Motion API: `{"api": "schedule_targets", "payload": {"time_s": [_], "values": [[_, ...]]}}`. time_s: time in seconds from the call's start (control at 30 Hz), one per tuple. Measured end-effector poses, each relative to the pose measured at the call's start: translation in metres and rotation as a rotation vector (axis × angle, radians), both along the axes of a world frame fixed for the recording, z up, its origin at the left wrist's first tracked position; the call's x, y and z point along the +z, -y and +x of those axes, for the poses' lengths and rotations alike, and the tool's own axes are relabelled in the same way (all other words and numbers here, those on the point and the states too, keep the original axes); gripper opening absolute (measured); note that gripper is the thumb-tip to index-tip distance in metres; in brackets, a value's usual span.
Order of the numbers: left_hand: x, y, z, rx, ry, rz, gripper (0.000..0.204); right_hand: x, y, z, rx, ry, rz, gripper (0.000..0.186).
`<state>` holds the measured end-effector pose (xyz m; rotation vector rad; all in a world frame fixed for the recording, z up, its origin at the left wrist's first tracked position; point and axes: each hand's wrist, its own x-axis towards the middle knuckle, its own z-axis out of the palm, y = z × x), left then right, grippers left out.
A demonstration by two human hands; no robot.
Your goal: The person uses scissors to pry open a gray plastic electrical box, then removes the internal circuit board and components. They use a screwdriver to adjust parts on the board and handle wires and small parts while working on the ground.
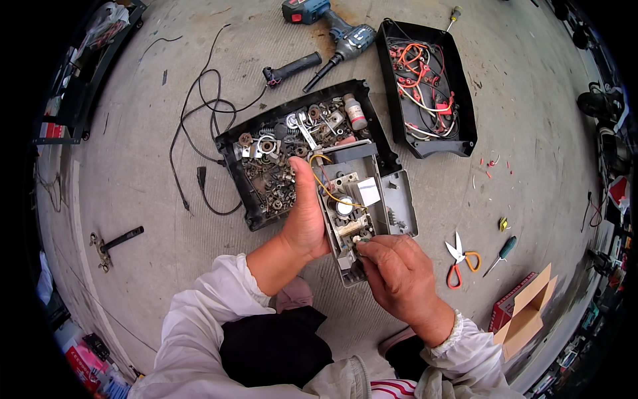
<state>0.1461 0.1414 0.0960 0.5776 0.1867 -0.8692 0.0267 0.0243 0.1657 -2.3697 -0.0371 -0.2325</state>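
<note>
My left hand [300,229] grips an opened grey plastic casing [345,169] along its left side, thumb raised. Inside the casing lies a circuit board [348,231] with a round silver-topped component [343,208], a pale metal block [367,191] and a yellow wire [327,188]. A second grey shell part [401,189] sits against its right side. My right hand [400,271] has its fingers pinched at the board's lower end, by a small whitish part. Whatever is between those fingertips is too small and hidden to name.
Beyond the casing stands a black tray [234,183] of nuts, bolts and a bottle [355,112]. Another black tray [391,100] holds wires. Around lie a cordless impact wrench [355,41], a corded tool [296,68], scissors [457,256], a screwdriver [508,247], a hammer-like tool [109,246] and a cardboard box [528,312].
</note>
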Motion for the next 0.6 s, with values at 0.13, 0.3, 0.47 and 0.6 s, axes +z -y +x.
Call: {"api": "schedule_targets", "payload": {"time_s": [0.13, 0.3, 0.47, 0.6], "values": [[-0.003, -0.002, -0.002, 0.003, -0.033, -0.033, 0.107, -0.002, -0.004, -0.001, -0.047, 0.018, -0.011, 0.033], [-0.003, -0.001, -0.005, -0.014, 0.009, -0.032, 0.109, -0.001, -0.006, -0.001, -0.055, 0.002, -0.018, 0.032], [-0.007, 0.000, -0.010, -0.019, 0.054, -0.019, 0.111, -0.001, -0.007, -0.002, -0.073, -0.024, -0.027, 0.030], [-0.005, 0.000, -0.011, -0.043, 0.086, -0.006, 0.103, 0.001, -0.007, -0.003, -0.078, -0.035, -0.025, 0.029]]}}
